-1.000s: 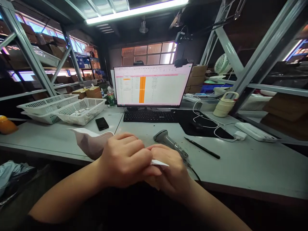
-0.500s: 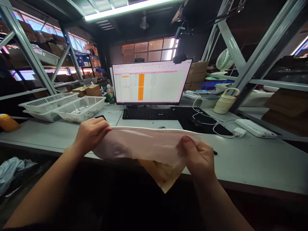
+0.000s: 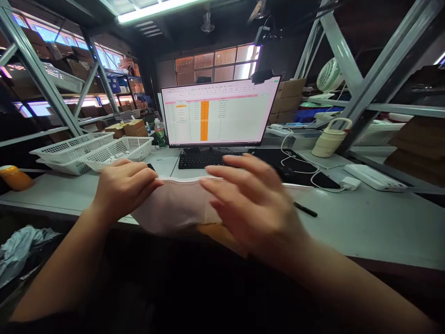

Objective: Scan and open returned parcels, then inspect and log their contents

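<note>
A translucent pinkish plastic zip bag [image 3: 177,204] hangs at the desk's front edge, its white top strip running left to right. My left hand [image 3: 127,185] pinches the bag's upper left corner. In front of the bag's right half is my right hand [image 3: 255,204], fingers spread and somewhat smeared by motion, covering much of that side. Whether its fingertips touch the bag I cannot tell. Something orange-brown [image 3: 217,232] shows at the bag's lower part, partly hidden by the right hand.
On the desk [image 3: 375,227] stand a monitor [image 3: 229,123], a keyboard [image 3: 200,160] and white baskets [image 3: 135,147]. A black pen [image 3: 306,209] lies right of the bag. Farther right are a cream flask [image 3: 330,139], a white power strip [image 3: 375,177] and cables. An orange-yellow bottle [image 3: 15,177] lies far left.
My right hand has let go of the bag's right end and moved left across its front, fingers opening. The left hand keeps its hold. The orange-brown corner is now mostly covered.
</note>
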